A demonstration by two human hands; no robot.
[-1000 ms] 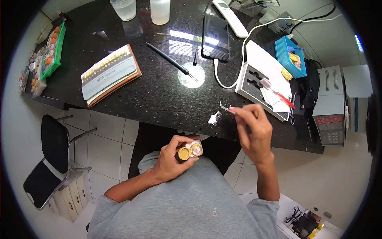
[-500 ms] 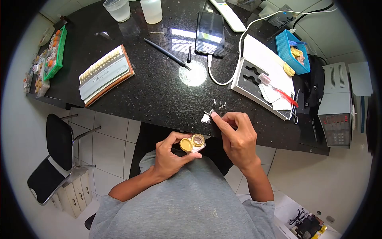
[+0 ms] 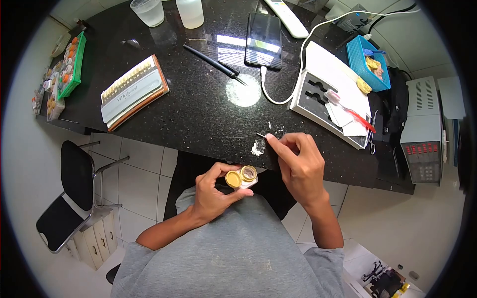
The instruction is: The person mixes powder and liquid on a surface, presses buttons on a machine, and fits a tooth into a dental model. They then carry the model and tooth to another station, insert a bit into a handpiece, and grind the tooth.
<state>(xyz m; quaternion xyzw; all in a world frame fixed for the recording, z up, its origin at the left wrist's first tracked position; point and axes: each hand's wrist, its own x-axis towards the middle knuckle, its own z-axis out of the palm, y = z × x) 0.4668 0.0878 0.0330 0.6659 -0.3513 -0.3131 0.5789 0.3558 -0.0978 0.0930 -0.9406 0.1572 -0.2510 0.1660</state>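
My left hand (image 3: 214, 191) is wrapped around a small jar (image 3: 248, 173) with a gold rim. Its gold flip lid (image 3: 233, 179) is swung back on the left, so the mouth faces up. Between thumb and fingertips, my right hand (image 3: 299, 161) pinches a short, thin, dark metal piece (image 3: 260, 134), most of which the fingers hide. The metal tip points left, just above the black countertop (image 3: 198, 119). Close under it lies a small heap of white powder or paste (image 3: 257, 148), with white crumbs (image 3: 278, 130) scattered nearby.
Left stand a shade guide (image 3: 134, 92) and a green rack of small jars (image 3: 73, 67). A black pen-like handle (image 3: 211, 60), a phone (image 3: 263, 39) on a white cable, and two cups (image 3: 190, 13) lie farther back. Right are a white box (image 3: 328, 94), toothbrush (image 3: 355, 114) and blue basket (image 3: 367, 64).
My right hand has lifted slightly away from the white heap, uncovering more of it. The small black piece beside the pen-like handle has turned to lie along it. The left hand stays put.
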